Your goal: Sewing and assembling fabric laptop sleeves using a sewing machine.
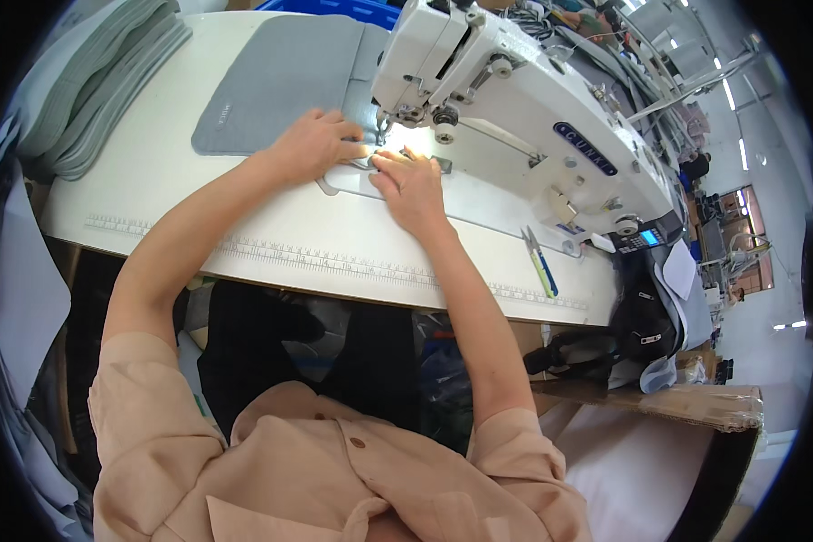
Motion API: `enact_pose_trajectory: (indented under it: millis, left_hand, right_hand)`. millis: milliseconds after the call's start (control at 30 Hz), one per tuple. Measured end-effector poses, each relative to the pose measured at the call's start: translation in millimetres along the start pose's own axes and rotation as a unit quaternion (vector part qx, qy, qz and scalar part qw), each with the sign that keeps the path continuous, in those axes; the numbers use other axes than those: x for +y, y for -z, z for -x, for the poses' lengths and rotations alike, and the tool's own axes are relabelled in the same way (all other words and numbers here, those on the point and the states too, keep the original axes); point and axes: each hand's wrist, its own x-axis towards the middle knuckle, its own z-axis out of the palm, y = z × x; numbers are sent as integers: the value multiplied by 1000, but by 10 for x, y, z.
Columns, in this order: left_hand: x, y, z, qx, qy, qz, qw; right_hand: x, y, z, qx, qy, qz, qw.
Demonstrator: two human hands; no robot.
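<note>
A flat grey fabric piece (280, 81) with a rounded corner lies on the white table, its right side running under the head of a white sewing machine (515, 99). My left hand (314, 144) rests on the near edge of this fabric, fingers apart and pointing toward the needle area. Close to its fingertips, my right hand (412, 191) is in front of the lit presser foot (382, 129), its fingers bent and drawn together. What those fingers pinch is hidden by glare and by the hand itself.
Stacked grey fabric pieces (108, 86) stand at the far left. Thread snips (540, 262) lie on the right of the table, near a printed ruler strip (334, 262) along its front. A blue crate (334, 9) is behind. A cardboard box (668, 406) stands at lower right.
</note>
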Motion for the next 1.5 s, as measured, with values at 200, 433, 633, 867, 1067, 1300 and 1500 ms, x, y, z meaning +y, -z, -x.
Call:
enact_pose_trajectory:
  millis: [200,433,633,867,1067,1300,1500]
  left_hand:
    - [2,-4,-4,-34,27,-24,999]
    - [15,-42,-34,-9,23,-90,996]
    - [40,-172,-44,31,44,-130,990]
    - [442,-85,-204,-80,149,-189,967]
    - [489,-76,-252,-74,158,-183,968]
    - [-106,16,-3,-71,110,99,986]
    - [324,-42,-126,-80,208,43,974]
  right_hand:
    - [-36,46,4,3,-14,-44,999]
    - [7,37,8,35,-12,-91,995]
    - [21,49,-18,60,14,-90,994]
    - [71,78,-15,58,2,-109,992]
    - [19,132,28,11,-30,-104,994]
    - [-66,83,20,26,-5,-82,996]
    - [-55,53,37,60,-2,2,998]
